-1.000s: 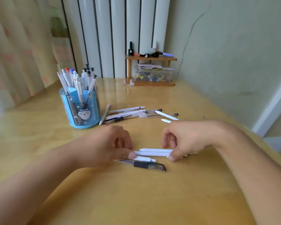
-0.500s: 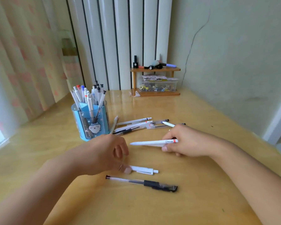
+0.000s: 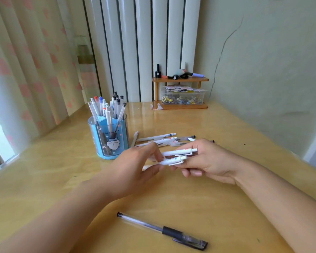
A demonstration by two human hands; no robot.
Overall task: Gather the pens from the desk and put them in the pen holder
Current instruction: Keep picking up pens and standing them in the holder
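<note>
Above the middle of the wooden desk (image 3: 226,207), my left hand (image 3: 135,170) and my right hand (image 3: 206,159) meet around two white pens (image 3: 177,156). The left hand pinches their left ends; the right hand holds their clip ends between fingers and thumb. A clear gel pen with a black grip (image 3: 162,230) lies on the desk near me. Several more pens (image 3: 159,138) lie in a loose pile beyond my hands. The blue pen holder (image 3: 109,136), printed with a cartoon cat, stands at the left and holds several pens upright.
A small wooden shelf (image 3: 181,80) at the back of the desk carries small bottles and tubes, with a clear box of clips (image 3: 182,98) under it. Curtains hang at the left, a radiator stands behind, and a wall runs along the right.
My left hand picked the short white pen off the desk and brought it up to the pen in my right hand. Both hands now hold the two pens together. The gel pen stayed put.
</note>
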